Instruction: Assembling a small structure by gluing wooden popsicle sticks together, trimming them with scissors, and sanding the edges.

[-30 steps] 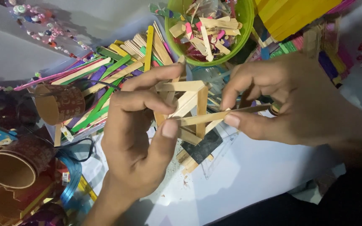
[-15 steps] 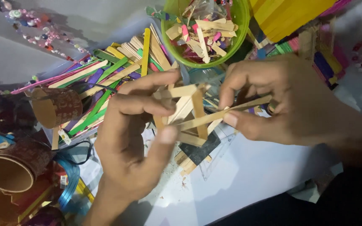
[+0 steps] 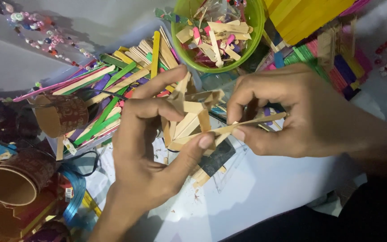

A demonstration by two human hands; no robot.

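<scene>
The left hand (image 3: 151, 148) grips a small frame of glued wooden sticks (image 3: 189, 118), thumb pressed under its lower edge and fingers curled over its top. The right hand (image 3: 292, 114) pinches a single plain stick (image 3: 251, 124) between thumb and forefinger, its near end touching the frame by the left thumb. Compared with half a second ago, the frame sits a little more tilted and its top piece has turned toward the green bowl (image 3: 251, 49), while the single stick lies at much the same slant.

That stick's long axis runs from lower left to upper right, its far end pointing past the right-hand knuckles. The frame stands roughly upright above the white tabletop (image 3: 265, 192).

The frame's rear joints are hidden behind the left fingers, and how the sticks join cannot be made out. Behind the hands lies a heap of coloured sticks (image 3: 113, 89); a cardboard roll (image 3: 12, 181) sits at the left, and a stack of yellow sticks (image 3: 305, 13) is cut off at the top edge.
</scene>
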